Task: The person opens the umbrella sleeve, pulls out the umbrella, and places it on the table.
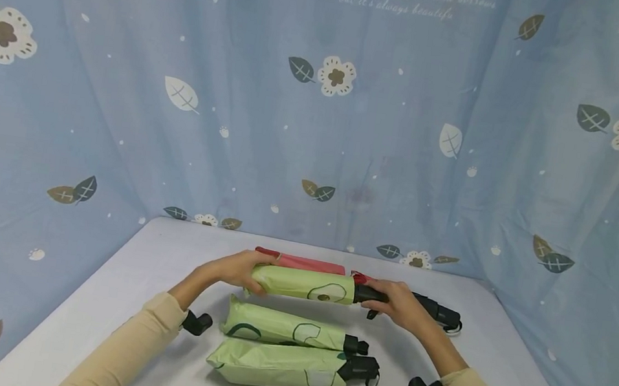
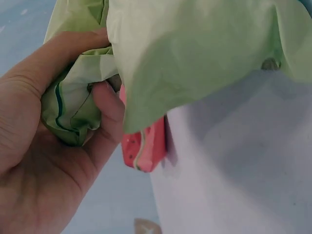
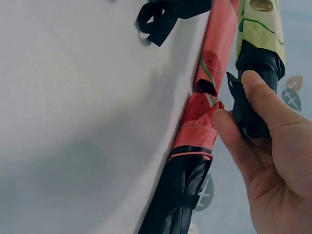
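A folded green umbrella (image 1: 288, 281) with an avocado print is held level above the white table by both hands. My left hand (image 1: 237, 268) grips the loose fabric at its left end, thumb and fingers around the bunched cloth (image 2: 73, 109) in the left wrist view. My right hand (image 1: 403, 306) holds the black handle (image 3: 258, 80) at the other end, with a strap hanging from it. Two similar green umbrellas, a middle one (image 1: 280, 326) and a nearer one (image 1: 275, 364), lie side by side in front, black handles to the right.
Behind the held umbrella, a red folded umbrella (image 1: 312, 264) lies along the table's back edge. End to end with it lies a red and black one (image 1: 437, 312), partly hidden by my right hand. A blue patterned curtain (image 1: 319, 122) surrounds the white table (image 1: 113, 304).
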Action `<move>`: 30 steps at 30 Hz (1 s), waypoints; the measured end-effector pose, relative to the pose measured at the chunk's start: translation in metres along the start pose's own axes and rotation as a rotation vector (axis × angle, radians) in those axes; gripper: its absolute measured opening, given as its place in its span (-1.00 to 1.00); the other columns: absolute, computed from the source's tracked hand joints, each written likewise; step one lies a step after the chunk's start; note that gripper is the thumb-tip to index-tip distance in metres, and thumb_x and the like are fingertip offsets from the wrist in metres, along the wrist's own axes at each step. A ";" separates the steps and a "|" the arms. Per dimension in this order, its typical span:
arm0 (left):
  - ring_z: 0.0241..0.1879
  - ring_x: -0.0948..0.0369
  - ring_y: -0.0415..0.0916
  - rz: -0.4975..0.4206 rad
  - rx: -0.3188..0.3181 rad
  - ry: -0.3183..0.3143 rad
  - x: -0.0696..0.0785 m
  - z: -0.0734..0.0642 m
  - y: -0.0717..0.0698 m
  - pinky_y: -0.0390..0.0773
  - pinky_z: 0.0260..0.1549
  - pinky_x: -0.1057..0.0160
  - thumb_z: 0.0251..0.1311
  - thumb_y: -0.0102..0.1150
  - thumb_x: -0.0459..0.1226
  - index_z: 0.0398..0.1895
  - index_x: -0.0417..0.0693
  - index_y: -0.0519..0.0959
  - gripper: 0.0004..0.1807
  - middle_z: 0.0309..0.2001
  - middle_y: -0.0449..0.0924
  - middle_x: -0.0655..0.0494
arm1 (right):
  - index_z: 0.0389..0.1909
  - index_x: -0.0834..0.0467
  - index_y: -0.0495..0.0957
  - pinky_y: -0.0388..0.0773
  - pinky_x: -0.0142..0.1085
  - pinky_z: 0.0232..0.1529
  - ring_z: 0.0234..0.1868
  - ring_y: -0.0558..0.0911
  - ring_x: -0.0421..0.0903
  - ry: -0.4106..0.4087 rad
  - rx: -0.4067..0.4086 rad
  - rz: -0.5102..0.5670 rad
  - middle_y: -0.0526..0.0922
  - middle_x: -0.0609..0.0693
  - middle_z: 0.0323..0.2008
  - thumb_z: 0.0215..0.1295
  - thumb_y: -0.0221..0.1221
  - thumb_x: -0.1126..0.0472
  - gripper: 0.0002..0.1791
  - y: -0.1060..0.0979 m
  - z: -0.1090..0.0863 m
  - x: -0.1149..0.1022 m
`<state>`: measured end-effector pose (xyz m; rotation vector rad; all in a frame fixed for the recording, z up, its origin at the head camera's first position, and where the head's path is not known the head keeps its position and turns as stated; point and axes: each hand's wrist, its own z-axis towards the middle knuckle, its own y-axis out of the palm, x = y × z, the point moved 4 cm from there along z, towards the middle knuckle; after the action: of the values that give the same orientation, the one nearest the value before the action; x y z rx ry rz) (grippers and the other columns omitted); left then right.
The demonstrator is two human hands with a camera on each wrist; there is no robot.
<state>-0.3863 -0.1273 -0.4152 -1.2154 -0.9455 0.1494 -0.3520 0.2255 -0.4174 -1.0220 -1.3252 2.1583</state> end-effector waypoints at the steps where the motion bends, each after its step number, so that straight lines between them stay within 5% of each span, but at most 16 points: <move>1: -0.30 0.26 0.41 -0.008 0.008 0.000 0.000 0.000 0.000 0.44 -0.34 0.29 0.04 0.46 -0.16 0.29 -0.04 0.46 -0.30 -0.03 0.58 0.07 | 0.06 0.12 0.61 0.36 -0.46 -0.51 -0.55 0.38 -0.36 0.025 -0.011 0.003 0.63 -0.14 -0.36 0.26 0.30 0.05 -0.61 0.000 -0.001 0.002; 5: -0.33 0.26 0.41 -0.031 0.025 0.017 0.000 0.000 -0.001 0.44 -0.38 0.29 0.05 0.45 -0.16 0.27 -0.04 0.48 -0.34 -0.08 0.59 0.08 | 0.15 0.16 0.56 0.41 -0.43 -0.49 -0.53 0.44 -0.34 0.103 -0.075 0.037 0.63 -0.07 -0.31 0.29 0.27 0.03 -0.53 0.000 -0.002 0.005; 10: -0.34 0.29 0.42 -0.037 0.033 0.033 0.000 0.001 0.000 0.45 -0.38 0.31 0.06 0.45 -0.17 0.26 -0.08 0.50 -0.35 -0.06 0.61 0.06 | 0.19 0.24 0.51 0.56 -0.37 -0.36 -0.54 0.63 -0.18 0.103 -0.114 0.111 0.67 0.18 -0.01 0.27 0.29 0.11 -0.49 0.000 -0.004 0.001; 16: -0.35 0.30 0.41 -0.033 0.028 0.022 -0.001 0.003 0.003 0.44 -0.39 0.33 0.06 0.46 -0.19 0.27 -0.07 0.50 -0.35 -0.06 0.62 0.09 | 0.16 0.21 0.55 0.52 -0.36 -0.29 -0.60 0.53 -0.29 0.120 -0.110 0.088 0.66 0.20 0.05 0.21 0.35 0.07 -0.47 0.001 -0.005 0.001; 21: -0.38 0.28 0.41 -0.029 0.029 0.014 0.002 0.006 0.003 0.44 -0.42 0.33 0.03 0.46 -0.22 0.25 -0.03 0.52 -0.36 -0.12 0.62 0.14 | 0.13 0.19 0.58 0.61 -0.11 -0.09 -0.22 0.70 -0.08 0.127 -0.079 0.034 0.69 0.13 0.03 0.14 0.38 -0.02 -0.42 0.003 -0.004 0.000; 24: -0.38 0.28 0.41 -0.032 0.030 0.027 0.004 0.008 0.003 0.44 -0.40 0.32 0.03 0.46 -0.22 0.23 0.00 0.54 -0.39 -0.14 0.61 0.15 | 0.13 0.21 0.59 0.45 0.18 0.16 0.05 0.67 0.07 0.111 -0.073 0.001 0.70 0.12 0.03 0.13 0.39 -0.05 -0.40 0.005 -0.003 -0.001; 28: -0.35 0.30 0.41 -0.024 0.023 0.043 0.002 0.009 0.005 0.46 -0.37 0.32 0.03 0.47 -0.21 0.19 0.02 0.56 -0.42 -0.12 0.61 0.18 | 0.13 0.24 0.59 0.33 0.30 0.21 0.11 0.63 0.13 0.079 -0.100 -0.059 0.68 0.14 0.06 0.16 0.35 -0.07 -0.39 0.005 -0.006 -0.005; 30: -0.35 0.30 0.41 -0.018 0.018 0.048 0.001 0.008 0.005 0.46 -0.37 0.32 0.03 0.47 -0.21 0.18 0.03 0.57 -0.43 -0.13 0.61 0.19 | 0.14 0.24 0.59 0.42 0.22 0.17 0.10 0.64 0.13 0.052 -0.110 -0.094 0.68 0.14 0.07 0.19 0.32 -0.08 -0.39 0.004 -0.007 -0.007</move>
<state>-0.3894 -0.1186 -0.4184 -1.1883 -0.9113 0.1141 -0.3421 0.2226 -0.4201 -1.0289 -1.4514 1.9965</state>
